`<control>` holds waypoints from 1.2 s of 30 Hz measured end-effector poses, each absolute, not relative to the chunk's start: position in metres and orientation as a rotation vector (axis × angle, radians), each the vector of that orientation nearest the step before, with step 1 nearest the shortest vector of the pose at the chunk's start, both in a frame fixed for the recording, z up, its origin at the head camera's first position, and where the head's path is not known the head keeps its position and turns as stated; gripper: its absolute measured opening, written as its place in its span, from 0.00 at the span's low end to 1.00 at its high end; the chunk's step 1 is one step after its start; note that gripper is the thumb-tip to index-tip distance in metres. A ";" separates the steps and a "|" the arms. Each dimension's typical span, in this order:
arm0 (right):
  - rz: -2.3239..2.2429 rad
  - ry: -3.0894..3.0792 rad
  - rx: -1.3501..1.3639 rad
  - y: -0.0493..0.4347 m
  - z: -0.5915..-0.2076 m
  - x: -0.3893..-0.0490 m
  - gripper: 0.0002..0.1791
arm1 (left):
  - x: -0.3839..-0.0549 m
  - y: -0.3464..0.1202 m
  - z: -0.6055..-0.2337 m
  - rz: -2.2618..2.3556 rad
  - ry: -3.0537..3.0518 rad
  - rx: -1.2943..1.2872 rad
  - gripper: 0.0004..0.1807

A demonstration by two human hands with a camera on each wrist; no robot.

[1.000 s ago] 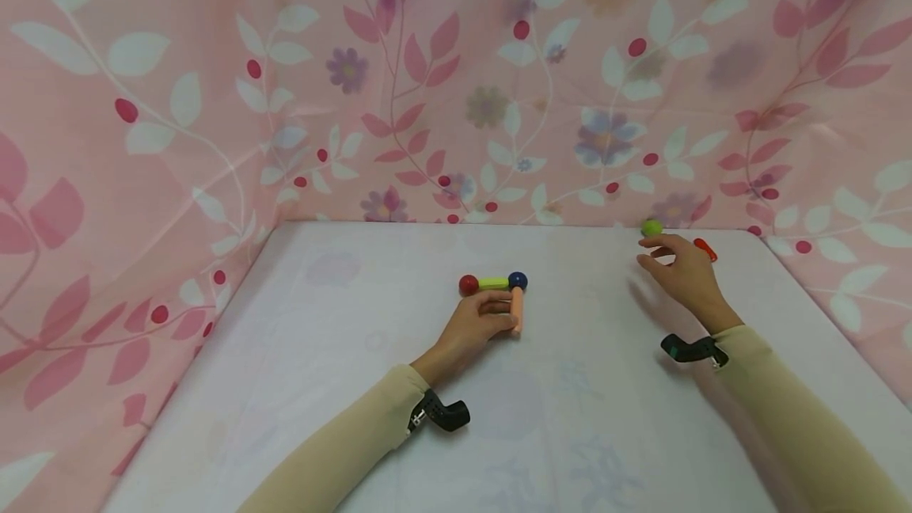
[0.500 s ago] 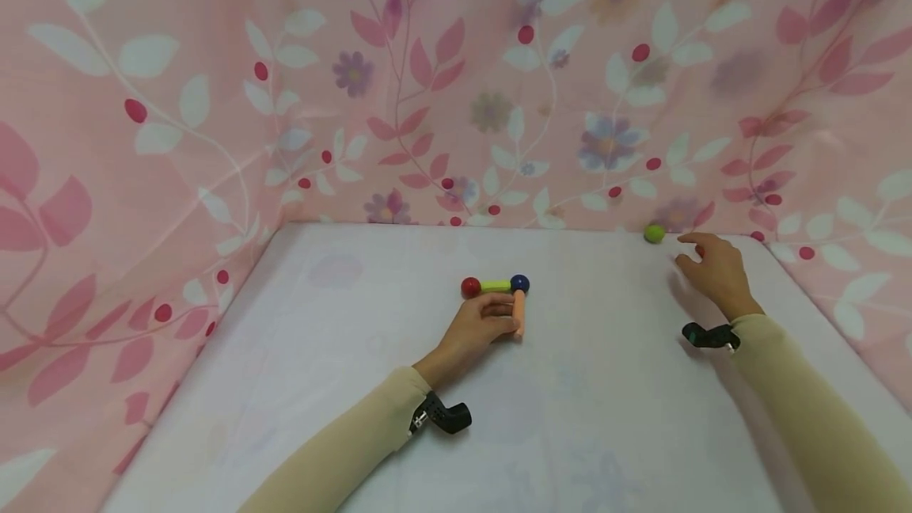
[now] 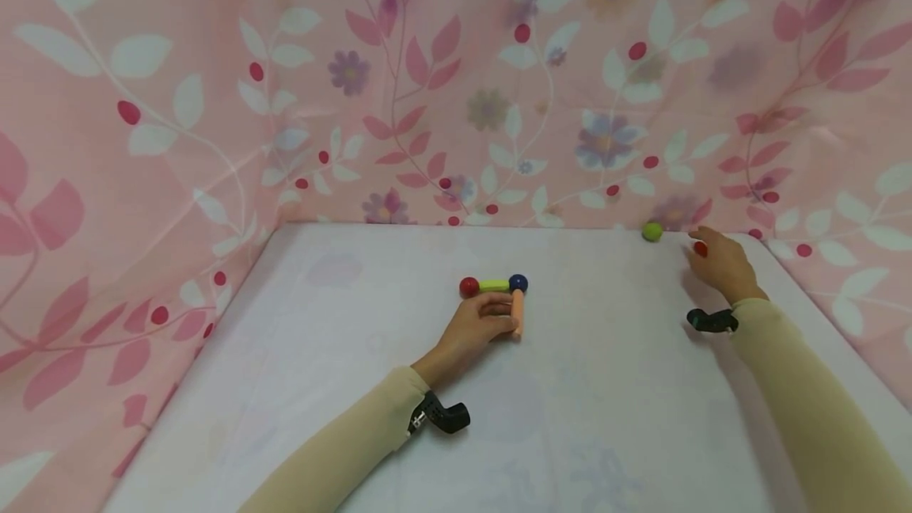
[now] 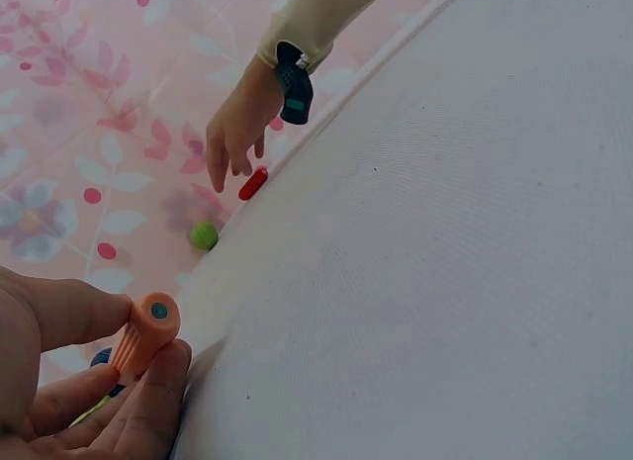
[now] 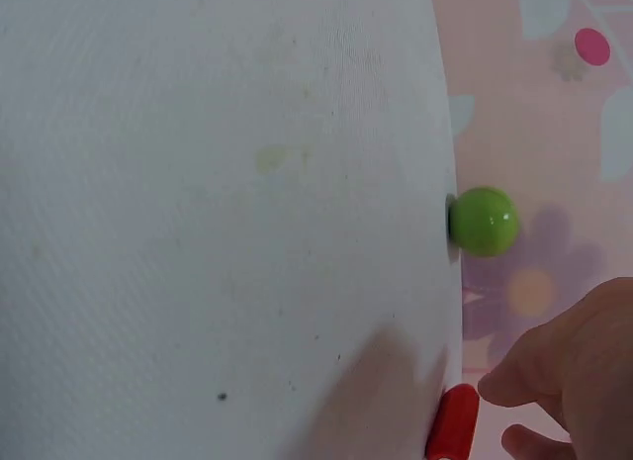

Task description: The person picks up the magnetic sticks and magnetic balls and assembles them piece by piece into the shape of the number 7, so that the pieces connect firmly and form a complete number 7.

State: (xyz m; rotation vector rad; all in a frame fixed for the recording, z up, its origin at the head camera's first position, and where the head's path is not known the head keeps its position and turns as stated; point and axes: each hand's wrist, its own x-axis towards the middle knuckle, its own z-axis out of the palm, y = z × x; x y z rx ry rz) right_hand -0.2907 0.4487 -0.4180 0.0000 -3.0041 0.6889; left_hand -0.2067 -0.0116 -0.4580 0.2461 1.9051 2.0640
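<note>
My left hand [image 3: 466,331] pinches an orange magnetic rod [image 3: 517,311] between thumb and fingers; its round end with a small metal disc faces the left wrist camera. The rod's far end meets a dark blue ball [image 3: 518,283]. From that ball a yellow-green rod [image 3: 494,286] runs left to a red ball [image 3: 469,286]. At the back right, my right hand [image 3: 725,264] hovers with bent fingers by a red rod [image 5: 454,423]. In the left wrist view, a small gap shows between its fingertips and the red rod [image 4: 253,183].
A green ball [image 3: 651,231] rests near the table's back edge, left of my right hand. The white-covered table [image 3: 342,418] ends at a pink floral cloth [image 3: 427,101] behind and at the sides. Each wrist carries a black camera mount [image 3: 445,416].
My right hand has moved right, past the green ball, to the red rod. My left hand keeps its hold on the orange rod and has stayed in place.
</note>
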 end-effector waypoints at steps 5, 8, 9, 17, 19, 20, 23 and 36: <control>0.651 -3.036 -0.001 0.458 -0.423 -0.291 0.28 | -0.207 -0.012 -0.458 2.037 1.919 0.235 0.23; 0.622 -3.029 0.001 0.462 -0.426 -0.289 0.27 | -0.206 -0.013 -0.458 2.038 1.921 0.239 0.23; 0.614 -3.028 0.002 0.462 -0.427 -0.289 0.27 | -0.207 -0.012 -0.459 2.039 1.921 0.241 0.23; 0.601 -3.003 -0.014 0.466 -0.432 -0.288 0.24 | -0.207 -0.012 -0.459 2.042 1.912 0.247 0.22; 0.618 -2.987 -0.010 0.467 -0.432 -0.289 0.23 | -0.207 -0.012 -0.459 2.037 1.920 0.248 0.22; 0.623 -2.979 -0.005 0.467 -0.432 -0.289 0.23 | -0.207 -0.012 -0.459 2.037 1.920 0.249 0.22; 0.649 -2.970 -0.007 0.468 -0.433 -0.290 0.25 | -0.207 -0.013 -0.459 2.036 1.915 0.244 0.22; 0.680 -2.955 -0.090 0.466 -0.432 -0.289 0.28 | -0.208 -0.013 -0.461 2.037 1.927 0.273 0.23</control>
